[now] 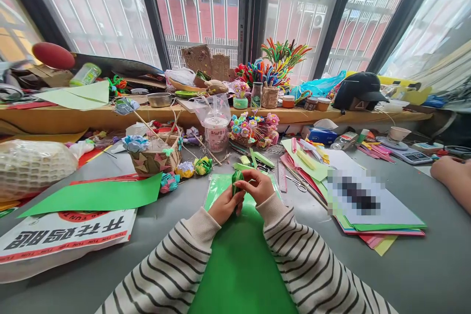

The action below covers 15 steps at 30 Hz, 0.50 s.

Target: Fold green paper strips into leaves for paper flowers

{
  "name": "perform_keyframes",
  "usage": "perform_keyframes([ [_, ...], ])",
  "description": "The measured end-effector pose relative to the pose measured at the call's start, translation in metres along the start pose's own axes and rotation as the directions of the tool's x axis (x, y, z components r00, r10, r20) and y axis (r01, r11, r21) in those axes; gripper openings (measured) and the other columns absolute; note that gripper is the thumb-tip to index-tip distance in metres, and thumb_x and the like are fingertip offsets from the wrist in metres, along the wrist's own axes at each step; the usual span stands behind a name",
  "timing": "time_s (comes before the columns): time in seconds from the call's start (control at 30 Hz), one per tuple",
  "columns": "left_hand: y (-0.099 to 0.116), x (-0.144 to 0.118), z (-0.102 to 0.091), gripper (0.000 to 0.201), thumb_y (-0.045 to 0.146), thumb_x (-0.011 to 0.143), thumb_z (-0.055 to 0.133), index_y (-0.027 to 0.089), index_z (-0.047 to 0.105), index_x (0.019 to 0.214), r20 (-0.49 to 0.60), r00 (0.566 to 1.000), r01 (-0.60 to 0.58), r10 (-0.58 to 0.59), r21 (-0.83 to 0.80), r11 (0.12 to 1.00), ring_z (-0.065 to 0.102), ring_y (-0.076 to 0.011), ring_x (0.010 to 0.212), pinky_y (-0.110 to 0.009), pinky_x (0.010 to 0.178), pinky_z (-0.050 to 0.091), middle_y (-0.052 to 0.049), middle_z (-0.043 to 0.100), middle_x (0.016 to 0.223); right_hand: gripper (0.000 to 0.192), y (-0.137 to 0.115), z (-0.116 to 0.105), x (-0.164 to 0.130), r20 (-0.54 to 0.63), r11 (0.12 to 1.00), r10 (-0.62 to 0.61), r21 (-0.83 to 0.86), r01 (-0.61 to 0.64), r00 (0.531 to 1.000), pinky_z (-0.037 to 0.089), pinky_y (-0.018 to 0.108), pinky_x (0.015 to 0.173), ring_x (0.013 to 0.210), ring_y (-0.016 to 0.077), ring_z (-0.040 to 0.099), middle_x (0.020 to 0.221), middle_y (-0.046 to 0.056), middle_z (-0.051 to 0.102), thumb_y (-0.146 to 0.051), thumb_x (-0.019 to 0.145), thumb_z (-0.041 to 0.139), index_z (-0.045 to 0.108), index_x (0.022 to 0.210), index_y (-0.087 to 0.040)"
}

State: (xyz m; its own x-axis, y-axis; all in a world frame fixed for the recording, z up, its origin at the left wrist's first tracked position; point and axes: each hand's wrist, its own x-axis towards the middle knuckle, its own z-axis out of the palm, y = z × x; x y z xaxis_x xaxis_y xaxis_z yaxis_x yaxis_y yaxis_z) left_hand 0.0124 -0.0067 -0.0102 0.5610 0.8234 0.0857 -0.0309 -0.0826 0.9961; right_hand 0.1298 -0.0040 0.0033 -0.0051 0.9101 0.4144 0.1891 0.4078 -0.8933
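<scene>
A small bundle of folded green paper (237, 180) is pinched between my two hands, above the middle of the table. My left hand (225, 204) grips it from below and the left, its fingers closed. From the upper right my right hand (258, 187) pinches its edge between thumb and fingers. Beneath both hands lies a green sheet (241, 260) that runs toward my body. A clear, shiny sleeve over green (217, 186) shows just behind them. Finished paper flowers, among them a green and yellow one (203, 166), sit to the left.
Scissors (297, 184) and a ruler (282, 178) lie right of my hands. Stacked coloured paper (401, 221) is farther right, near another person's arm (451, 181). A cardboard basket (152, 163), drink cup (216, 135) and green strip (95, 194) stand or lie leftward.
</scene>
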Motion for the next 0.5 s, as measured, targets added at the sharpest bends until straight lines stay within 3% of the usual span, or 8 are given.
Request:
perform_keyframes([
  [0.13,-0.0001,0.0006,0.0027,0.026,0.044,0.068,0.042,0.019,0.035,0.069,-0.034,0.998,-0.041,0.043,0.064,0.997,0.037,-0.0076,0.039,-0.023,0.039,0.032,0.007,0.035,0.047,0.043,-0.0027,-0.0017,0.0021,0.092,0.998,-0.066,0.002,0.066,0.994,0.044,0.021,0.052,0.059,0.0098,0.049,0.071,0.001,0.054,-0.032,0.061,0.058,0.051,0.103,-0.021],
  [0.33,0.0018,0.0002,-0.0011,0.025,0.042,0.07,0.042,0.017,0.04,0.067,-0.079,0.99,-0.103,0.114,0.141,0.985,0.044,-0.0108,0.054,-0.027,0.057,0.038,0.002,0.044,0.055,0.03,-0.0096,-0.006,0.0041,0.143,0.953,-0.234,-0.163,0.256,0.962,0.044,0.024,0.061,0.062,0.011,0.05,0.083,0.003,0.059,-0.031,0.065,0.056,0.058,0.093,-0.022],
  [0.5,0.0042,0.0022,-0.0035,0.027,0.042,0.069,0.044,0.016,0.042,0.074,-0.026,0.994,-0.099,0.102,0.114,0.989,0.047,-0.012,0.058,-0.027,0.059,0.037,0.0,0.048,0.061,0.025,-0.0092,-0.0087,0.0044,0.148,0.943,-0.235,-0.206,0.263,0.961,0.044,0.024,0.06,0.059,0.011,0.051,0.079,0.003,0.059,-0.032,0.065,0.056,0.059,0.087,-0.02],
])
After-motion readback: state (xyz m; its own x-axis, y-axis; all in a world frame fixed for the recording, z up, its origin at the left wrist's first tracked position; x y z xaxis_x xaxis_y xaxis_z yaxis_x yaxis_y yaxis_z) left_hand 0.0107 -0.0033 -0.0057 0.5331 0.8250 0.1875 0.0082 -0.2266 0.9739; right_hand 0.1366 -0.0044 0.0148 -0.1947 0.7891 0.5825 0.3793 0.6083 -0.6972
